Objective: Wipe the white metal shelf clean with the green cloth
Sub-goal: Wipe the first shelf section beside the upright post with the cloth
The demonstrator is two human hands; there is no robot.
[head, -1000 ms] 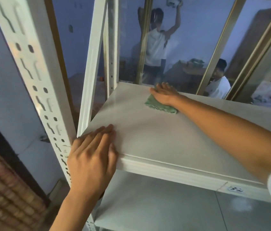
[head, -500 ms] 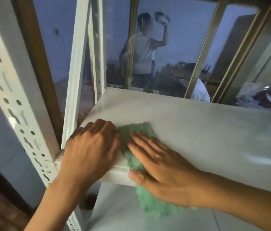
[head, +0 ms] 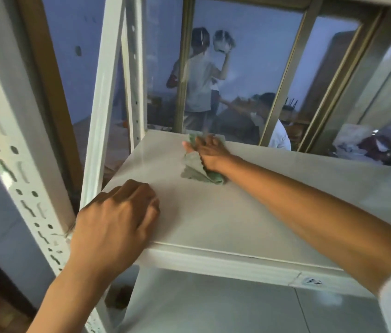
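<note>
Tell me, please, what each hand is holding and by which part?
The right hand presses flat on the green cloth, covering its far part; the left hand holds nothing.

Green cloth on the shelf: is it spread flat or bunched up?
Bunched up. The green cloth lies creased and folded under the right hand, one corner lifted.

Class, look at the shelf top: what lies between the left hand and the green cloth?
Only bare shelf between left hand and green cloth, in the head view.

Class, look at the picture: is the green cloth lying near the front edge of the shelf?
No, the green cloth lies under the right hand near the shelf's back edge.
</note>
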